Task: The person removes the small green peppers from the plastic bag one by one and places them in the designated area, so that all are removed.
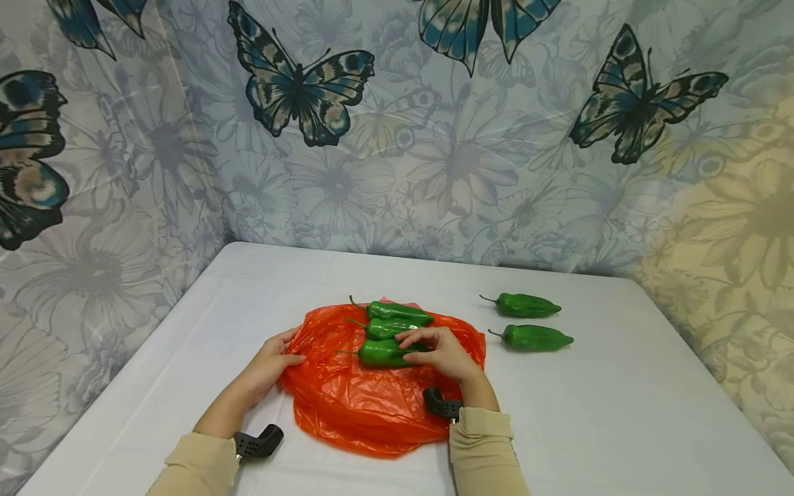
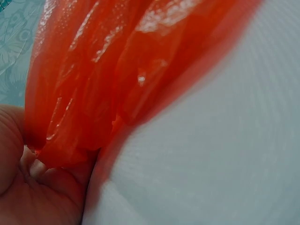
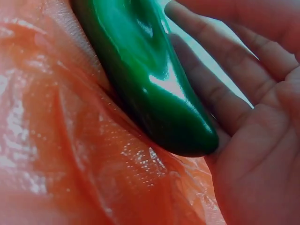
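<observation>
My left hand (image 1: 275, 358) grips the left edge of a crinkled red plastic bag (image 1: 335, 413), its thumb on top. In the left wrist view the thin plastic (image 2: 93, 84) bunches between thumb and fingers. Three green peppers lie side by side on the bag, stems to the left: a far pepper (image 1: 400, 313), a middle pepper (image 1: 389, 328) and a near pepper (image 1: 378, 354). My right hand (image 1: 443, 353) holds the near one by its tip end, thumb on the near side, fingertips across it. In the right wrist view that pepper's rounded tip (image 3: 187, 136) reaches the palm.
Two more green peppers, a back one (image 1: 527, 305) and a front one (image 1: 536, 337), lie right of the bag on the white table (image 1: 620, 413). Patterned butterfly cloth (image 1: 434, 172) hangs behind and at the sides.
</observation>
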Demonstrator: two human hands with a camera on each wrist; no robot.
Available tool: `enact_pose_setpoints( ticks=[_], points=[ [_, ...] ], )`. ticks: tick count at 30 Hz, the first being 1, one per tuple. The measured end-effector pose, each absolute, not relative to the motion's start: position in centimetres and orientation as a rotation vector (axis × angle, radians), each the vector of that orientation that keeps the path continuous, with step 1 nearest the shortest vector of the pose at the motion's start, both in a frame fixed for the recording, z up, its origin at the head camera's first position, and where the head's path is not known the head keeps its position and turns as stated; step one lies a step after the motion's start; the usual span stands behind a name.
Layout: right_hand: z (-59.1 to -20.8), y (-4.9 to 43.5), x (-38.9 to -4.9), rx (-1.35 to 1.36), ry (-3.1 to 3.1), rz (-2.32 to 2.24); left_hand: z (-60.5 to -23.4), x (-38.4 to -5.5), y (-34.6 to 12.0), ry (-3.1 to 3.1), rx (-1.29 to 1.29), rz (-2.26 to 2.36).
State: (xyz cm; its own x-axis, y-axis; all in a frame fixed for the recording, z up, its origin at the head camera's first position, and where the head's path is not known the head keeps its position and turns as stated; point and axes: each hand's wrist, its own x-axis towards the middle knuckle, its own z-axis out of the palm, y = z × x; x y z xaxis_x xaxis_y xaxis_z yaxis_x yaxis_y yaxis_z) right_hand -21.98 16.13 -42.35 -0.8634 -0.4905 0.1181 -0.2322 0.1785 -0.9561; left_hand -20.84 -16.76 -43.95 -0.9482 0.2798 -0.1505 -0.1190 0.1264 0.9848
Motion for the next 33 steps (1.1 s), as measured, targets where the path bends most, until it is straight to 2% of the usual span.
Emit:
enact_pose_setpoints(
  ticks=[33],
  points=[
    [-43.34,16.23,-22.17,-0.615,2.231,-1.623,-44.0,-20.81,-16.82,2.139,0.137,1.865]
  ],
)
